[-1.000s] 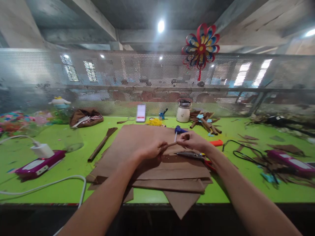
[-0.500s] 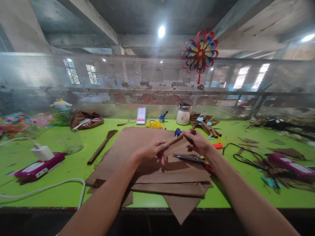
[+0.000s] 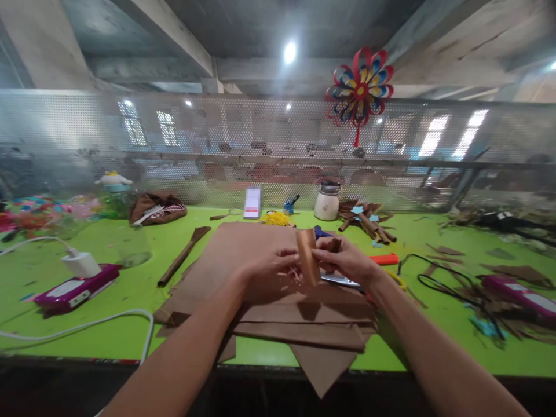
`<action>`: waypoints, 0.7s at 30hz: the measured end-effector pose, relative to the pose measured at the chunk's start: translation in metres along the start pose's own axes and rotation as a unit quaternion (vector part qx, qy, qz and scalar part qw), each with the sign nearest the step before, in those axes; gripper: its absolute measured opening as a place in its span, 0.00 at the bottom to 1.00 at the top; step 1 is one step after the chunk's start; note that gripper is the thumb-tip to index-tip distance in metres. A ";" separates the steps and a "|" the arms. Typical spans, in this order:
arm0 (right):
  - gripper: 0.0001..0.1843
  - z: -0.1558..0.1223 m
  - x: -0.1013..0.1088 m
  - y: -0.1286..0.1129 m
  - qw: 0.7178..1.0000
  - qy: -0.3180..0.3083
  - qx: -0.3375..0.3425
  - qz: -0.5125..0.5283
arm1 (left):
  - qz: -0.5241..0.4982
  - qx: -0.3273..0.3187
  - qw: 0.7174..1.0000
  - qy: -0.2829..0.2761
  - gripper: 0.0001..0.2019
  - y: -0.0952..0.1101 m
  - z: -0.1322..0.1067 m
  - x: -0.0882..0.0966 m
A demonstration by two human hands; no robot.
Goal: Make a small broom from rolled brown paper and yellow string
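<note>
Both my hands meet above a stack of brown paper sheets (image 3: 260, 313) on the green table (image 3: 108, 313). Between them stands a small brown paper piece (image 3: 307, 255), held upright. My left hand (image 3: 269, 269) pinches its left side, fingers closed. My right hand (image 3: 343, 260) grips its right side, fingers curled. Scissors (image 3: 345, 281) with a red handle lie on the sheets just under my right hand.
An orange marker (image 3: 384, 259) and black cable (image 3: 434, 272) lie right of my hands. Rolled brown sticks (image 3: 369, 223), a white jar (image 3: 326, 202) and a phone (image 3: 252, 202) stand at the back. A purple device with charger (image 3: 73, 286) and white cable sit left.
The thin brown strip that my hands held slanting has become an upright paper piece between them. My hands have drawn closer together and slightly lower over the sheets.
</note>
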State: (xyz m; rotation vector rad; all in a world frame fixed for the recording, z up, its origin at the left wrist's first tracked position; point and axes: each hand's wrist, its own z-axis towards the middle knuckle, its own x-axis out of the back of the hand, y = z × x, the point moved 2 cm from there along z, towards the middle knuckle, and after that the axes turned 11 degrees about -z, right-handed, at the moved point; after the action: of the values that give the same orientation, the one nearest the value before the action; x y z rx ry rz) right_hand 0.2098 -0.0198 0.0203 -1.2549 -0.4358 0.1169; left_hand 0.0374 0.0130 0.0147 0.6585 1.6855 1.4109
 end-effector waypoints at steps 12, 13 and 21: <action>0.18 0.002 -0.008 0.003 0.963 -0.035 -0.025 -0.266 | 0.171 -0.070 0.975 0.121 0.14 0.005 0.008 0.012; 0.17 0.003 -0.007 0.003 0.959 -0.014 -0.012 -0.283 | 0.169 -0.080 0.974 0.129 0.14 0.005 0.008 0.014; 0.20 0.007 0.002 0.014 0.966 0.097 0.021 -0.238 | 0.160 -0.138 0.958 0.193 0.16 0.012 0.008 0.026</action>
State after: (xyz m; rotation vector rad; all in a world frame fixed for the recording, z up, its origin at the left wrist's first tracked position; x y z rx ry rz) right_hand 0.2109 -0.0085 0.0093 -1.0773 -0.5488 -0.3992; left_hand 0.0293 0.0415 0.0189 0.5369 1.6730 2.0720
